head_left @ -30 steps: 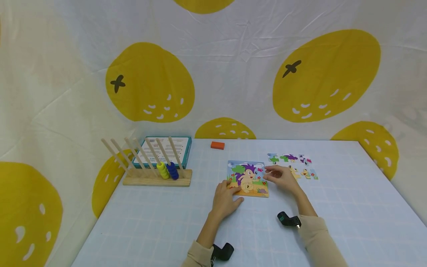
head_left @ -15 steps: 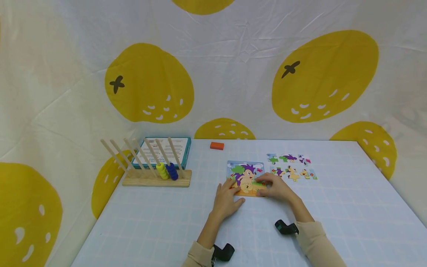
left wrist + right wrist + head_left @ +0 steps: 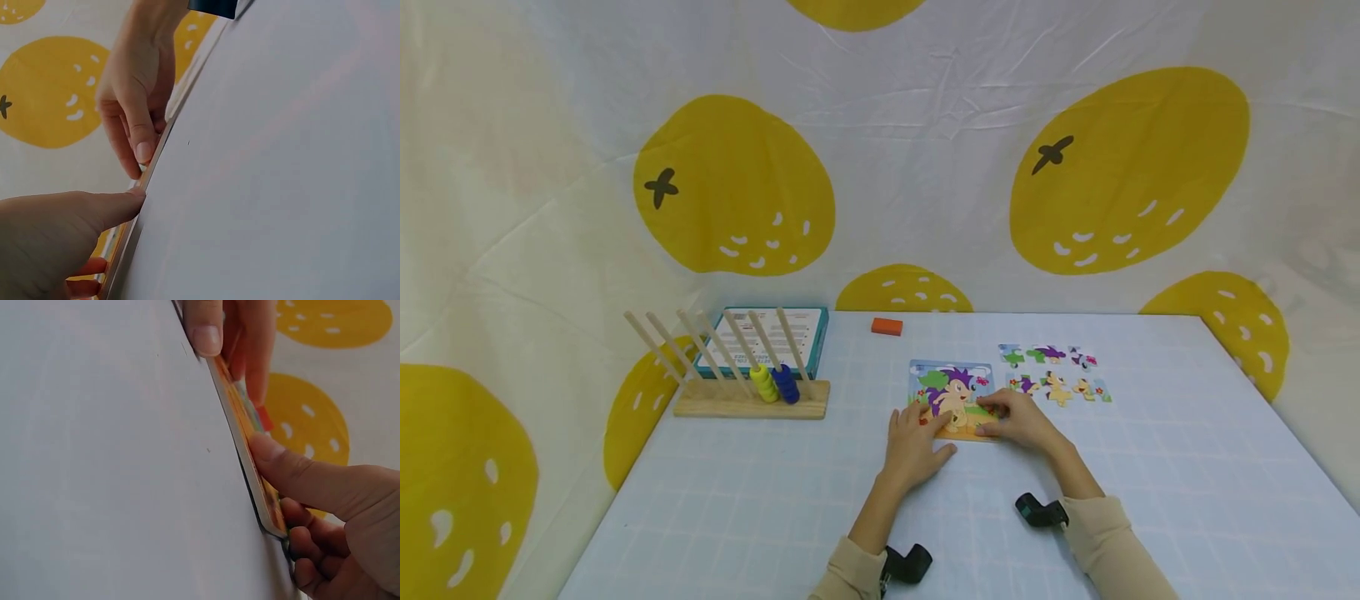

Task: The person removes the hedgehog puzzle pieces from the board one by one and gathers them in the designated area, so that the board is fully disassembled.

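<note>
On the desk (image 3: 760, 500), the hedgehog puzzle (image 3: 957, 398) lies flat before you, seemingly central so both hands can reach it. Your left hand (image 3: 913, 454), fingers spread, rests on its lower left, probably as a steadying brace; your right hand (image 3: 1024, 422) bends over the right side, whether pinching anything cannot be told. Loose jigsaw pieces (image 3: 1057, 388) lie face up in two rows beyond, presumably for easy comparison.

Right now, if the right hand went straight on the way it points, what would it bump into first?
Probably the left hand, which rests on the same puzzle board, straight across; their relative height is hard to judge.
</note>
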Demonstrator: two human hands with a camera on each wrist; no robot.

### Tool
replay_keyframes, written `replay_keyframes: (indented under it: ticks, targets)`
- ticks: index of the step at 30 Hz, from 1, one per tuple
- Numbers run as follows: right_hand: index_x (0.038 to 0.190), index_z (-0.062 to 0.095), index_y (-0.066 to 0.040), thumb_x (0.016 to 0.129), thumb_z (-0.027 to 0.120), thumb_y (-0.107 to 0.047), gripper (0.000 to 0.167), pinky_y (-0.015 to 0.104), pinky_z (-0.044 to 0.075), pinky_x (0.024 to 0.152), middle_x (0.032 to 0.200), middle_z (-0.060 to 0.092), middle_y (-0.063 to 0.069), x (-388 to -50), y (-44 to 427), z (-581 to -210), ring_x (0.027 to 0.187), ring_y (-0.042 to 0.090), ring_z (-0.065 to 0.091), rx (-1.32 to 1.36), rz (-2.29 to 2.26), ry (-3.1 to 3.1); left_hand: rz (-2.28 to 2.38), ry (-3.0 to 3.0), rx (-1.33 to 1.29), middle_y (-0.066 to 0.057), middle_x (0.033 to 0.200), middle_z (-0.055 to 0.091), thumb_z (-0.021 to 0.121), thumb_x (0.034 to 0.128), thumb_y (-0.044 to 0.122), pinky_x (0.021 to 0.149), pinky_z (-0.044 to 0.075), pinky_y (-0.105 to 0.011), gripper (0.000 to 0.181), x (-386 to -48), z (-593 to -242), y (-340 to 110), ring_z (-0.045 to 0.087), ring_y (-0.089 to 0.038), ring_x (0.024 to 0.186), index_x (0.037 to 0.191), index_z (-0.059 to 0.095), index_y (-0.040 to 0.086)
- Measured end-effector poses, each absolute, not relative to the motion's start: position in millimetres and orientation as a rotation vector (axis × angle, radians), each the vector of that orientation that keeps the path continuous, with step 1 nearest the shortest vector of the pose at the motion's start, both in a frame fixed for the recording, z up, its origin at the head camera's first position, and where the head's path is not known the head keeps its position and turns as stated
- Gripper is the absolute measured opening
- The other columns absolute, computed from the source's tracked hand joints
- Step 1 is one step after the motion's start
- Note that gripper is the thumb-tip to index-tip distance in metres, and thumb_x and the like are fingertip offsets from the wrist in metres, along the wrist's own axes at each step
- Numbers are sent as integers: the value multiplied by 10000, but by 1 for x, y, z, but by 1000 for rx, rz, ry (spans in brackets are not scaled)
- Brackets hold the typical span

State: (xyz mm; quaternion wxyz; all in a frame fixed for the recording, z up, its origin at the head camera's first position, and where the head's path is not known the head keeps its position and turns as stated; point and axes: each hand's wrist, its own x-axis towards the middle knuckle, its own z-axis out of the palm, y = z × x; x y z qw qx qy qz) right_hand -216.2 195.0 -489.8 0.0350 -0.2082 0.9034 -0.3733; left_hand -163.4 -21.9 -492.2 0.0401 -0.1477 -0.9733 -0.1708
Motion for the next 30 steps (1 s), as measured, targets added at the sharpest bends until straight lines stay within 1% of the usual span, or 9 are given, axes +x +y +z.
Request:
replay_keyframes:
  ticks: [2, 5, 9, 17, 26, 30]
  targets:
    - [1128, 652, 45, 740, 800, -232, 499, 229, 368, 583, 841, 587, 30, -217, 194, -489, 694, 128, 429, -627, -1122, 2777, -494, -3001, -456, -108, 1348, 452, 619, 859, 481, 1089, 240, -561, 480, -163, -492, -20, 401, -296, 1267, 1300, 580, 296]
    - [1140, 646, 47, 737, 801, -232, 514, 228, 351, 573, 812, 559, 22, -218, 193, -486, 682, 130, 417, -576, -1091, 2763, -481, -3005, -455, -113, 1347, 441, 619, 858, 487, 1087, 233, -570, 468, -162, -492, -19, 390, -297, 1271, 1291, 586, 313]
    - [1133, 640, 59, 739, 801, -232, 515, 242, 356, 585, 810, 555, 28, -219, 190, -480, 692, 146, 421, -556, -1055, 2735, -494, -3005, -447, -109, 1347, 434, 627, 853, 484, 1092, 219, -572, 475, -163, -493, -18, 382, -288, 1272, 1293, 585, 311]
    - [1036, 641, 62, 712, 823, -187, 447, 249, 386, 607, 802, 553, 46, -222, 186, -473, 696, 154, 441, -538, -1049, 2695, -487, -3011, -450, -116, 1341, 435, 629, 848, 490, 1084, 222, -580, 475, -163, -493, -17, 386, -287, 1267, 1283, 596, 301]
    - [1026, 600, 65, 706, 826, -147, 446, 271, 397, 632, 820, 538, 67, -222, 184, -471, 728, 173, 449, -509, -1093, 2665, -485, -3015, -447, -115, 1340, 436, 630, 849, 487, 1088, 221, -576, 471, -163, -492, -17, 392, -281, 1263, 1281, 597, 303]
    - [1016, 562, 41, 708, 824, -139, 442, 262, 406, 629, 833, 532, 66, -220, 185, -472, 741, 177, 454, -527, -1132, 2668, -472, -3022, -443, -111, 1338, 437, 631, 846, 492, 1088, 223, -575, 472, -163, -493, -17, 391, -278, 1265, 1281, 596, 311]
